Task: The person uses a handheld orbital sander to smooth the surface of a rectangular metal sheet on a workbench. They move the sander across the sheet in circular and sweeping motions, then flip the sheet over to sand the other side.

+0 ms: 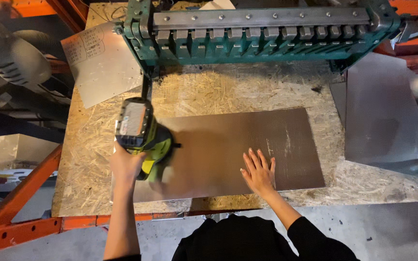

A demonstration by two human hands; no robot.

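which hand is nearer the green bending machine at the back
Left. The left hand grips the green power tool just below the bending machine; the right hand lies flat on the metal sheet, farther away.

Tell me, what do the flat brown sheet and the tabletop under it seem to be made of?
The sheet under the right hand looks like thin metal: dull brownish sheen, pale scuff streaks. The tabletop looks like strand board: pressed wood flakes show, unfinished. The left hand grips a green power tool, apparently plastic-cased.

Operator wears a black garment — the right sleeve [310, 237] is long, the left forearm [122, 217] uncovered; both hands ungloved.
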